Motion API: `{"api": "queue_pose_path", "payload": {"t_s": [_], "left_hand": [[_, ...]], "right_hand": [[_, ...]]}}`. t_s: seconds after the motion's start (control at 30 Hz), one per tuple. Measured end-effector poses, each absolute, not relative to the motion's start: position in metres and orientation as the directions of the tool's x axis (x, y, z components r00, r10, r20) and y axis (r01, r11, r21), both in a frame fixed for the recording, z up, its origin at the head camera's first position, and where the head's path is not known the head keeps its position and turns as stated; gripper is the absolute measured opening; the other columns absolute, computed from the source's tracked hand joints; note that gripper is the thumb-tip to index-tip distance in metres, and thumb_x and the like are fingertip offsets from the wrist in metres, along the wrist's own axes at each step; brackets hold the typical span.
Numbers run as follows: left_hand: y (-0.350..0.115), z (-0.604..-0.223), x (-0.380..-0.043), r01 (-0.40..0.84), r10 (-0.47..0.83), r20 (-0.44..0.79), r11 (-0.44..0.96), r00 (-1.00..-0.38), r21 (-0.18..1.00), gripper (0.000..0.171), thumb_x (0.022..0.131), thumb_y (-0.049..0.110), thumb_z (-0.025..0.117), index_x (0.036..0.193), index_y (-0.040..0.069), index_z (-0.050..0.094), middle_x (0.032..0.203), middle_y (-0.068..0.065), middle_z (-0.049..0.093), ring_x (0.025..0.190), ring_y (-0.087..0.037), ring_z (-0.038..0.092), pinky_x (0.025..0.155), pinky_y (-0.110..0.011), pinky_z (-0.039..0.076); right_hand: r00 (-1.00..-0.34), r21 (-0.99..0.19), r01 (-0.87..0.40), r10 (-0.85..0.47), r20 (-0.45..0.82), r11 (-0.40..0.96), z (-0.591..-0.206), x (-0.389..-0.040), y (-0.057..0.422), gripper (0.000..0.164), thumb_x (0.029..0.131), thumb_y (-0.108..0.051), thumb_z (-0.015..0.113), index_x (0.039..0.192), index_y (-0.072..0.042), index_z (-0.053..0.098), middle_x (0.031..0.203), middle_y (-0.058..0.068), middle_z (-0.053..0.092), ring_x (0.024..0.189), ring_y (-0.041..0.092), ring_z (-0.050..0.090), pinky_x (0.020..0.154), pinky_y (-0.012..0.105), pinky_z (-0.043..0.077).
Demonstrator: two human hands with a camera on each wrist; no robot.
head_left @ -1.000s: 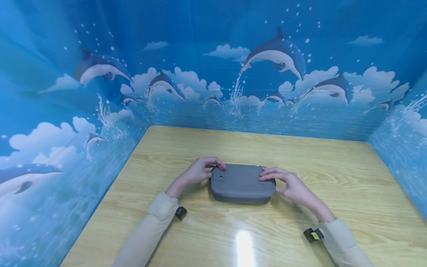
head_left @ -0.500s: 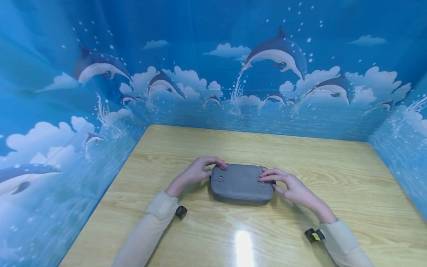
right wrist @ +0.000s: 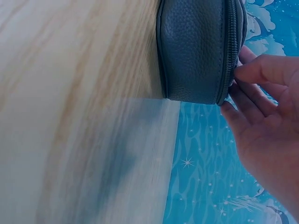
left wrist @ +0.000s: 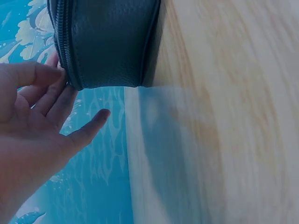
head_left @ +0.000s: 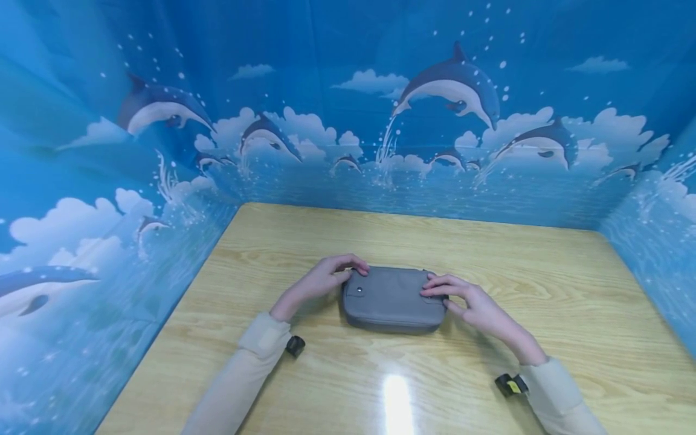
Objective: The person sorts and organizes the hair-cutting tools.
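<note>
A grey leather-look zip pouch (head_left: 396,299) lies flat on the wooden table, a snap stud (head_left: 359,290) showing on its left end. My left hand (head_left: 326,278) holds its far left corner, with fingertips on the top and the thumb against the zipped edge. In the left wrist view, the zip (left wrist: 63,37) runs up to that thumb, and the little finger stands apart from the pouch. My right hand (head_left: 473,302) grips the right end, fingers over the top and thumb by the zip (right wrist: 231,46). The fingers partly cover that end's flap. Whether either hand pinches a zip pull is hidden.
Light wood-grain table (head_left: 304,386) extends on all sides of the pouch, with a bright light reflection near the front. Blue dolphin-printed sheets (head_left: 326,121) rise at the back and both sides. Black wrist-worn devices (head_left: 295,347) sit on both sleeves.
My left thumb has moved up and in against the pouch's edge. The right thumb has shifted slightly inward at the right end. The pouch stays practically in place.
</note>
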State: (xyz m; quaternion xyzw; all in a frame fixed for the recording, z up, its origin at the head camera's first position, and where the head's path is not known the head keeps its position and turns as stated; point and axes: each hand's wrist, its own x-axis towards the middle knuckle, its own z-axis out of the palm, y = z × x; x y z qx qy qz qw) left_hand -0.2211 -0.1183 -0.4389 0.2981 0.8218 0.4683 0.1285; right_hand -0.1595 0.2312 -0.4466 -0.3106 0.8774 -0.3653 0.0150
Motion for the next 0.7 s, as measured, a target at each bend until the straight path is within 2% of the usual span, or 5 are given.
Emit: {"api": "queue_pose_path", "payload": {"t_s": [0.13, 0.3, 0.5, 0.6, 0.7], "left_hand": [[-0.116, -0.437, -0.219, 0.386, 0.586, 0.065, 0.441, -0.808, 0.81, 0.022, 0.106, 0.017, 0.055, 0.121, 0.013, 0.07, 0.119, 0.0, 0.071, 0.124, -0.02, 0.06, 0.115, -0.046, 0.04], [-0.107, -0.431, -0.213, 0.447, 0.574, 0.103, 0.5, -0.812, 0.742, 0.025, 0.103, 0.032, 0.061, 0.12, 0.016, 0.071, 0.12, 0.002, 0.069, 0.117, -0.015, 0.062, 0.107, -0.041, 0.047], [-0.09, -0.422, -0.2, 0.541, 0.613, 0.107, 0.585, -0.783, 0.604, 0.042, 0.099, 0.042, 0.065, 0.129, 0.013, 0.066, 0.129, -0.003, 0.066, 0.124, -0.018, 0.059, 0.109, -0.036, 0.046], [-0.077, -0.416, -0.19, 0.581, 0.645, 0.08, 0.619, -0.76, 0.528, 0.053, 0.096, 0.049, 0.067, 0.136, 0.014, 0.061, 0.134, -0.005, 0.062, 0.127, -0.021, 0.056, 0.112, -0.039, 0.043], [-0.064, -0.412, -0.181, 0.632, 0.679, 0.067, 0.637, -0.731, 0.443, 0.061, 0.094, 0.053, 0.067, 0.141, 0.016, 0.058, 0.137, -0.005, 0.059, 0.129, -0.022, 0.054, 0.115, -0.046, 0.038]], "right_hand": [[-0.825, -0.668, -0.505, -0.531, 0.19, 0.546, -0.446, -0.16, 0.23, 0.032, 0.099, -0.003, 0.061, 0.126, -0.018, 0.072, 0.141, 0.008, 0.059, 0.138, 0.038, 0.046, 0.111, 0.062, 0.035], [-0.866, -0.678, -0.458, -0.461, 0.193, 0.576, -0.442, -0.161, 0.227, 0.024, 0.103, -0.021, 0.06, 0.124, -0.022, 0.072, 0.134, 0.001, 0.066, 0.133, 0.03, 0.054, 0.11, 0.055, 0.041], [-0.883, -0.669, -0.46, -0.38, 0.275, 0.584, -0.436, -0.169, 0.222, 0.025, 0.105, -0.02, 0.057, 0.125, -0.016, 0.071, 0.126, 0.001, 0.069, 0.119, 0.025, 0.063, 0.098, 0.044, 0.054], [-0.881, -0.655, -0.468, -0.37, 0.295, 0.593, -0.431, -0.177, 0.22, 0.025, 0.106, -0.018, 0.055, 0.125, -0.013, 0.071, 0.125, 0.006, 0.069, 0.119, 0.029, 0.063, 0.097, 0.048, 0.054], [-0.882, -0.64, -0.462, -0.39, 0.263, 0.614, -0.428, -0.186, 0.221, 0.026, 0.107, -0.014, 0.052, 0.126, -0.012, 0.07, 0.128, 0.01, 0.068, 0.121, 0.034, 0.062, 0.098, 0.054, 0.053]]}}
